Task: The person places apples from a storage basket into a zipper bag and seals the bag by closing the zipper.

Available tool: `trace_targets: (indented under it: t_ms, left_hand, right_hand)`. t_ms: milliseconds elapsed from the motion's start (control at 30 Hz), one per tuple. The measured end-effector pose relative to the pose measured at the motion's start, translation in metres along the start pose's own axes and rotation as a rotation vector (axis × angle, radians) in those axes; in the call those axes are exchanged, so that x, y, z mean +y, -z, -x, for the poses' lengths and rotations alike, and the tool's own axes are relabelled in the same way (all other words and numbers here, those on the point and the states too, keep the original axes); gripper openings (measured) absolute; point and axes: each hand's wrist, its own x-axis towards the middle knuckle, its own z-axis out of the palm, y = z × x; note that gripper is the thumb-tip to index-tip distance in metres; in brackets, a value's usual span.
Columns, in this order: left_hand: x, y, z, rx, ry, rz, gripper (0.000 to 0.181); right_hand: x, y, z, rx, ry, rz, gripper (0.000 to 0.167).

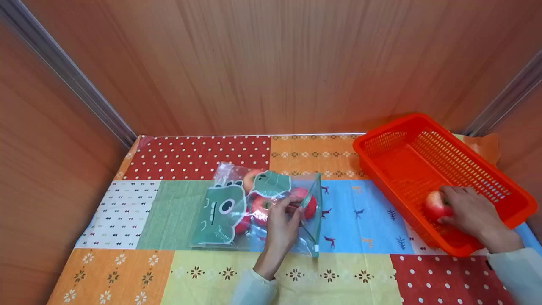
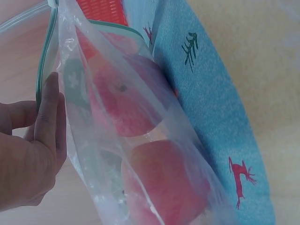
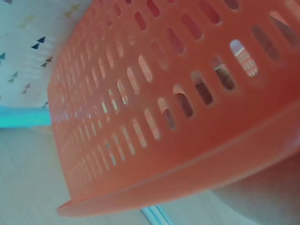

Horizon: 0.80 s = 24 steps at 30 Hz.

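Note:
A clear zip bag [image 1: 220, 212] printed with a green cartoon monster lies on the patterned cloth, with several red apples [image 1: 260, 208] inside. My left hand [image 1: 283, 226] pinches the edge of the bag near its green-trimmed opening; the left wrist view shows thumb and fingers on that film, and two apples [image 2: 129, 96] behind it. To the right, my right hand [image 1: 472, 212] reaches into the orange basket [image 1: 381, 199] and grips a red and yellow apple [image 1: 436, 205]. In the right wrist view the slotted basket wall [image 3: 154, 154] hides most of that hand.
Wood-grain panels [image 1: 296, 67] stand behind and at both sides of the table. The patchwork cloth [image 1: 279, 275] covers the tabletop. A piece of orange material [image 1: 485, 148] lies behind the basket by the right panel.

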Motion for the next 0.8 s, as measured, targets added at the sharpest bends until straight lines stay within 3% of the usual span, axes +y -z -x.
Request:
trace_targets:
  t_ms: [333, 600, 800]
  left_hand:
    - [0.001, 0.002, 0.001, -0.015, 0.055, -0.008, 0.021]
    - [0.001, 0.003, 0.002, -0.017, 0.043, -0.011, 0.021]
    - [0.001, 0.003, 0.001, -0.019, 0.042, -0.002, 0.021]
  right_hand:
    - [-0.009, -0.004, 0.001, 0.049, 0.03, -0.037, 0.08]
    - [-0.015, -0.002, 0.0, 0.077, 0.077, -0.05, 0.081]
    - [-0.021, 0.006, -0.002, 0.142, 0.098, -0.019, 0.085]
